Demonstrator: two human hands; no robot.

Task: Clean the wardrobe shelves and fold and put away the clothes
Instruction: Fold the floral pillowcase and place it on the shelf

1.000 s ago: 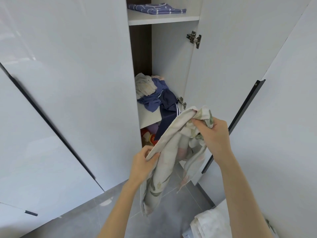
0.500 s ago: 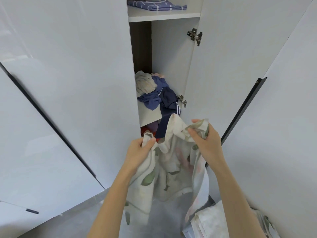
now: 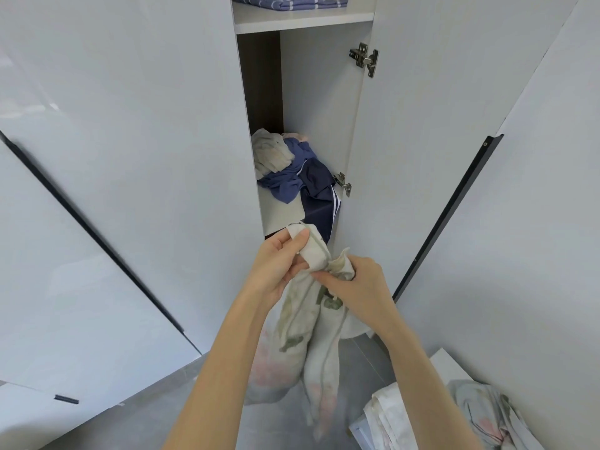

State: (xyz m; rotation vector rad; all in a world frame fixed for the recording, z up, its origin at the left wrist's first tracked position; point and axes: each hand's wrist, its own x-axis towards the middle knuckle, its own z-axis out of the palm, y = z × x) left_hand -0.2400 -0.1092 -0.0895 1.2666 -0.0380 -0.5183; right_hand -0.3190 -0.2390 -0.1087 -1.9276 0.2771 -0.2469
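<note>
I hold a white floral cloth (image 3: 302, 345) in front of the open wardrobe. My left hand (image 3: 276, 264) pinches one top corner between thumb and fingers. My right hand (image 3: 357, 287) grips the bunched fabric right beside it, and the rest hangs down toward the floor. On the middle shelf (image 3: 279, 211) lies a messy heap: a cream garment (image 3: 271, 154), a blue garment (image 3: 289, 180) and a navy striped one (image 3: 319, 193) drooping over the shelf edge. A folded blue patterned cloth (image 3: 289, 2) sits on the upper shelf (image 3: 302, 23).
The wardrobe door (image 3: 422, 125) stands open to the right, with hinges on its inner edge. Closed white doors (image 3: 113, 157) fill the left. More floral fabric (image 3: 454, 414) lies piled at the lower right. Grey tiled floor (image 3: 156, 414) is below.
My hands have come together, gathering the spread cloth into a narrow bunch. The left hand rose to the top corner. The view shifted slightly.
</note>
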